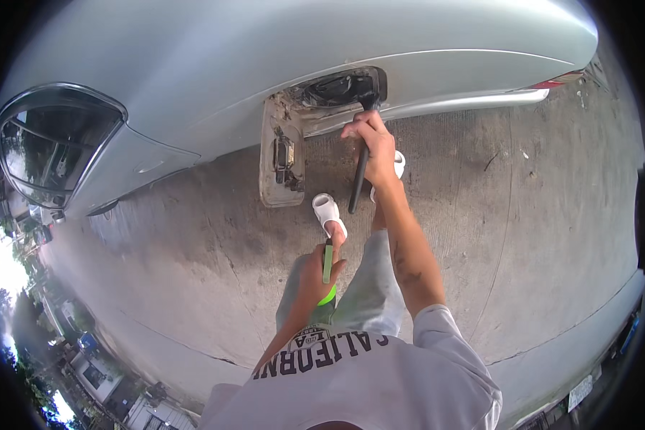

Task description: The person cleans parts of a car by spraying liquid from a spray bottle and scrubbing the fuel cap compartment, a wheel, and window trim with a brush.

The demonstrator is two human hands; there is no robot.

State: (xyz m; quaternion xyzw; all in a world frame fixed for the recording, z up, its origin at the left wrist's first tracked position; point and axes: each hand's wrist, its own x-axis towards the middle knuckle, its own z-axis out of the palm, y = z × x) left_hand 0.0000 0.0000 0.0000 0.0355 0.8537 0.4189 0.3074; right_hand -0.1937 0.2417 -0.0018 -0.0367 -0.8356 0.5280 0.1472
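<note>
Tool [359, 180] w/ blk handle, top end at open recess [330, 89] in silver car [193, 57].
R hand [380, 149] grips it; L hand [314, 278], well apart, holds green item [327, 264]; flap [271, 175] open beside recess.

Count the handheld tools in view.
2: the black tool in the right hand, its far end at the car recess; the green tool in the left hand. The hands partly cover both.

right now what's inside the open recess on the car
The recess shows a dark rounded part. The black tool in the right hand covers some of the recess's right side; what lies behind the tool is hidden.
</note>
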